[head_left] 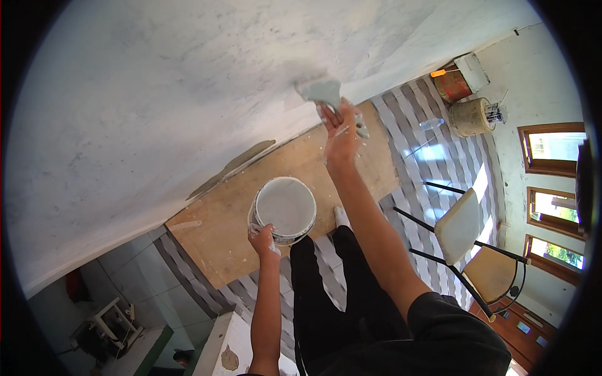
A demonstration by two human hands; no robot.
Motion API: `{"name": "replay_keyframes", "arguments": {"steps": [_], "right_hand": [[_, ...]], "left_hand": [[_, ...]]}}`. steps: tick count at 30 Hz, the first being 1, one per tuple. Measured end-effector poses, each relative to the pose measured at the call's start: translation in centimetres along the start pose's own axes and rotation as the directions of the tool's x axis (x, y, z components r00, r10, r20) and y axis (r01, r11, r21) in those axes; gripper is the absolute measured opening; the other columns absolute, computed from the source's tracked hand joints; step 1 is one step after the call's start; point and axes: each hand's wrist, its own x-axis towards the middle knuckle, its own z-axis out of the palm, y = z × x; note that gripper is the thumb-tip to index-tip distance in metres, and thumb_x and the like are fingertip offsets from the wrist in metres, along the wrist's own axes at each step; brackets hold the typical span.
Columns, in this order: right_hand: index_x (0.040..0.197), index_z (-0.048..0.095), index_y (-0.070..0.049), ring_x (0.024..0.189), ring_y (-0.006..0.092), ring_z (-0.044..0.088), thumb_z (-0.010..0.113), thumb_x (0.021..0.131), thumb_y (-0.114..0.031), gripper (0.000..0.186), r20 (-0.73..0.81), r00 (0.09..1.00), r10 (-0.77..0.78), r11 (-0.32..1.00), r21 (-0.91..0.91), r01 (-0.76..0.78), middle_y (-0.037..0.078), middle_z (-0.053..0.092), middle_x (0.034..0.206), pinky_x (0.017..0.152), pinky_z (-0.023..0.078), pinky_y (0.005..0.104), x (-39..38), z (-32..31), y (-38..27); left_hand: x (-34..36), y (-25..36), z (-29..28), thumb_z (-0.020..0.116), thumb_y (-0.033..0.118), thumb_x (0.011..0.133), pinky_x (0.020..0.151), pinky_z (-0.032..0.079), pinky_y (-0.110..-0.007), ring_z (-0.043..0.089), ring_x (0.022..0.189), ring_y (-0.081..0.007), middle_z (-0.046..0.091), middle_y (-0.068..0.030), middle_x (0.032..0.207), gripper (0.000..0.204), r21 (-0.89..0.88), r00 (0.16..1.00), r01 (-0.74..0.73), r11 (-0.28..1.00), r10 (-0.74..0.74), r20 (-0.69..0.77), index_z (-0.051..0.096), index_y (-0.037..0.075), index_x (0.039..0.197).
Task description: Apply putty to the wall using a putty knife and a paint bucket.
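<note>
My right hand [342, 139] is stretched up to the wall, its fingers closed round a putty knife. The wide grey-green blade of the putty knife [321, 91] is at the wall, and whether it touches is hard to tell. White smears mark my right wrist and fingers. My left hand [264, 240] grips the near left side of a round white bucket [286, 237], held in front of my legs. Pale material coats the bucket's inside; how full it is I cannot tell. The whitish wall [157, 106] has grey patches and streaks.
A wooden board [219, 250] lies on the patterned tile floor along the wall's foot. To the right stands a metal-framed chair [461, 229]. Beyond are a stained bucket [470, 118], a red container [453, 86] and a plastic bottle [431, 125]. A low ledge [216, 341] is at lower left.
</note>
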Motion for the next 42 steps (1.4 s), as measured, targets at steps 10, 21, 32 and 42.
{"name": "replay_keyframes", "arguments": {"steps": [10, 21, 32, 42], "right_hand": [[0.099, 0.052, -0.001, 0.058, 0.0163, 0.059, 0.058, 0.085, -0.007, 0.016, -0.185, 0.983, 0.016, 0.990, -0.137, -0.042, 0.009, 0.057, 0.082, 0.056, 0.057, 0.0287, 1.5, 6.6, -3.3], [0.098, 0.053, -0.001, 0.055, 0.0163, 0.059, 0.058, 0.085, -0.011, 0.017, -0.033, 0.997, -0.070, 0.991, -0.118, 0.066, 0.009, 0.058, 0.084, 0.049, 0.051, 0.0272, -4.6, 20.1, -18.6], [0.092, 0.055, 0.004, 0.050, 0.0153, 0.051, 0.058, 0.077, -0.006, 0.018, 0.009, 0.991, -0.133, 0.991, 0.008, 0.133, 0.010, 0.055, 0.073, 0.049, 0.048, 0.0279, -9.5, 29.9, -31.8], [0.097, 0.049, 0.002, 0.064, 0.0212, 0.063, 0.057, 0.087, -0.008, 0.017, 0.306, 0.885, -0.351, 0.902, 0.365, 0.231, 0.015, 0.059, 0.087, 0.065, 0.055, 0.0312, -13.0, 33.4, -44.7]], "left_hand": [[-3.8, 6.2, -1.3, 0.062, -0.006, 0.057, 0.064, 0.046, -0.032, 0.057, 0.071, -0.0196, 0.059, -0.0066, 0.081, 0.026, 0.016, 0.997, 0.039, 0.999, -0.040, 0.060, 0.049, 0.004, 0.078], [-6.2, 14.8, -5.1, 0.060, -0.006, 0.055, 0.060, 0.048, -0.032, 0.060, 0.071, -0.0206, 0.061, -0.0077, 0.079, 0.033, -0.049, 0.985, -0.085, 0.995, 0.091, 0.145, 0.056, 0.000, 0.087], [-9.9, 19.9, -6.1, 0.061, -0.005, 0.057, 0.057, 0.047, -0.032, 0.059, 0.065, -0.0202, 0.061, -0.0079, 0.077, 0.031, -0.131, 0.950, -0.211, 0.969, 0.235, 0.208, 0.059, -0.002, 0.088], [-16.3, 25.0, -6.4, 0.061, -0.004, 0.060, 0.049, 0.043, -0.033, 0.053, 0.050, -0.0185, 0.056, -0.0068, 0.062, 0.016, -0.179, 0.949, -0.148, 0.973, 0.190, 0.250, 0.051, 0.003, 0.070]]}}
